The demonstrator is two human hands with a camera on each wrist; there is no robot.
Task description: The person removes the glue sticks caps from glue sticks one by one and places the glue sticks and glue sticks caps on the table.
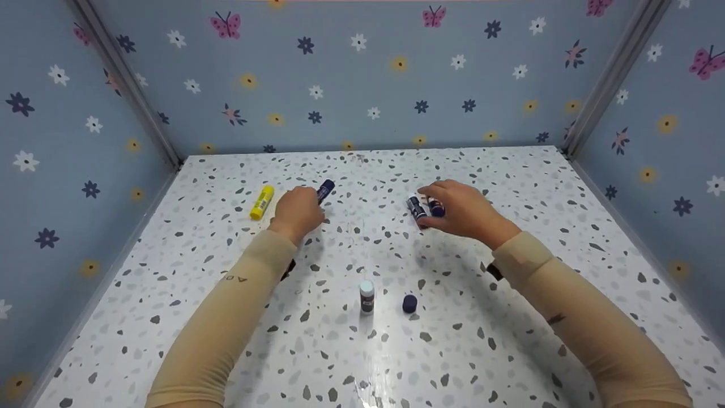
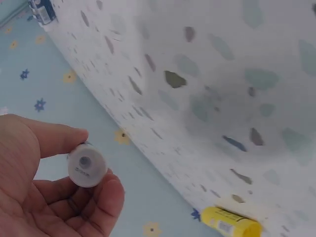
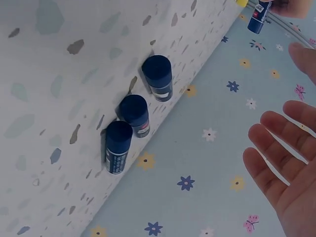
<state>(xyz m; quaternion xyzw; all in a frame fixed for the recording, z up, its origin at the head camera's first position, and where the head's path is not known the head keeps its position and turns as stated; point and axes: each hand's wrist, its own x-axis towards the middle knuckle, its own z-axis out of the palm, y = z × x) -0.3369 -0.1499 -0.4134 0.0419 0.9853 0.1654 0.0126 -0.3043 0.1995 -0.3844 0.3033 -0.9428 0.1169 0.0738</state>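
My left hand (image 1: 297, 214) grips a glue stick (image 1: 325, 191) with a dark blue cap, held off the table. In the left wrist view, its round white base (image 2: 87, 167) shows between thumb and fingers. A yellow glue stick (image 1: 261, 202) lies just left of this hand. Over at the right, my right hand (image 1: 463, 211) hovers beside blue-capped glue sticks (image 1: 417, 209), its fingers apart and partly hiding them. From the right wrist, three such sticks (image 3: 158, 74) are seen standing on the table, clear of the spread fingers (image 3: 276, 168).
Nearer the front of the speckled table (image 1: 340, 362) stands a small glue stick (image 1: 367, 296) with a pale top. A loose dark blue cap (image 1: 409, 304) sits to its right. Flowered panels (image 1: 351, 68) wall the table at the back and both sides.
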